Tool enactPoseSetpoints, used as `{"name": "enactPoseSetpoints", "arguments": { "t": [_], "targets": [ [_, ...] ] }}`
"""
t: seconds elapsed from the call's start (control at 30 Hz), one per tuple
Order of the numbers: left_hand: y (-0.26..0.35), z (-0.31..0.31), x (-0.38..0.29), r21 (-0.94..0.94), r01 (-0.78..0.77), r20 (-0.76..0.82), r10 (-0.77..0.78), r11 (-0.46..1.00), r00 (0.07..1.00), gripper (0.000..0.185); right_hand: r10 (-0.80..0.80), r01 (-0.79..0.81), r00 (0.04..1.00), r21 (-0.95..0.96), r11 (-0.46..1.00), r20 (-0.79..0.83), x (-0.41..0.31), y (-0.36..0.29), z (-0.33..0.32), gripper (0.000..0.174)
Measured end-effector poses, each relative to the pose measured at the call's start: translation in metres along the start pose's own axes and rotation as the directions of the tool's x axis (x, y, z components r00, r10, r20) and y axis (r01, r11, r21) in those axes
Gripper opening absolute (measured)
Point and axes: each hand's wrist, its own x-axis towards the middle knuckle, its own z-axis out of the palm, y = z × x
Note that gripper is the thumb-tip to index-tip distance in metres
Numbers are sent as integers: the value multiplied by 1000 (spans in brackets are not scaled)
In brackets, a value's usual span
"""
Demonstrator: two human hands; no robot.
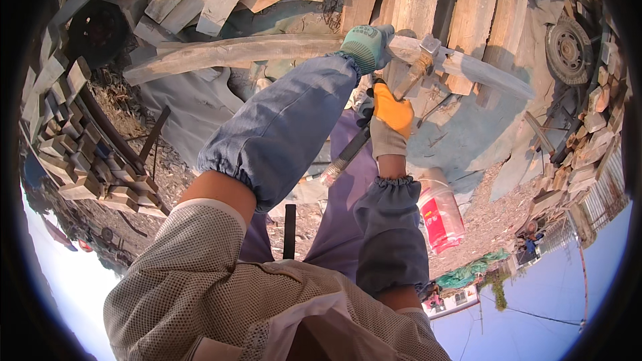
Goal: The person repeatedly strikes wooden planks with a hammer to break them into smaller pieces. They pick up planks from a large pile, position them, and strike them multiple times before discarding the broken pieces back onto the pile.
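A long, squared wooden beam (251,50) lies crosswise in front of me. My left hand (363,49), in a green knit work glove, is closed around its middle. My right hand (392,116) wears an orange-coated glove and grips a hammer (414,77) partway along its shaft. The square metal hammer head is over the beam, just right of my left hand; whether it touches the wood I cannot tell. The shaft's dark lower part slants down past my right wrist to a pale wrapped end. My left fingertips are partly hidden.
Loose planks (414,0) fan out beyond the beam. Stacked wood blocks stand at left (85,160) and right (587,160). A wheel (569,50) rests at right, a dark wheel (98,32) at left. A red-and-white bag (441,218) sits near my right forearm. Grey sheeting (190,105) covers some ground.
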Motion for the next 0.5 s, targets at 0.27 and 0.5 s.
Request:
{"name": "enactPoseSetpoints", "arguments": {
  "t": [0.27,0.5],
  "targets": [
    [0,-19,6,-68,-157,63,161,985,985,33,534,-671,726,613,416,433,-14,7,-86,24],
    [5,-26,0,-95,-123,88,132,988,987,31,385,-609,787,510,607,483,23,-5,-160,27]
  ]
}}
